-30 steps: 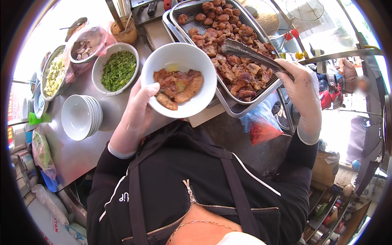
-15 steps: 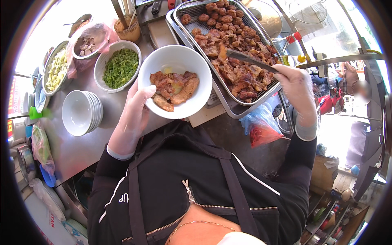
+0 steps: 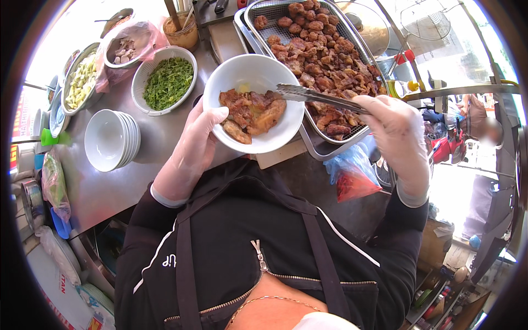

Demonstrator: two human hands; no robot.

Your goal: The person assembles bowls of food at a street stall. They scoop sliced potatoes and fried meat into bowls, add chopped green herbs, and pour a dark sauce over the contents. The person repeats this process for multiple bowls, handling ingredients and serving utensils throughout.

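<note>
My gloved left hand (image 3: 193,144) grips a white bowl (image 3: 212,82) by its left side, thumb over the rim. Several pieces of browned grilled meat (image 3: 242,107) lie inside it, with a little yellowish liquid by them. Metal tongs (image 3: 324,98) are held in my gloved right hand (image 3: 393,129); their tips reach over the bowl's right rim, close above the meat. Whether a piece is between the tips I cannot make out. Behind and right of the bowl stands a mesh-lined metal tray (image 3: 366,41) with grilled meat slices (image 3: 324,69) and round meatballs (image 3: 308,16).
Left of the bowl are a white basket (image 3: 137,91) of chopped greens, a pink-bagged bowl (image 3: 132,49) of pale pieces and a container (image 3: 82,82) of pale green slices. Stacked white bowls (image 3: 110,140) lie tilted on the metal table (image 3: 93,198). A plastic bag (image 3: 352,179) hangs below the tray.
The tongs have come left from the meat in the tray to over the bowl's edge. In the view, the bowl and my left hand have shifted slightly right.
</note>
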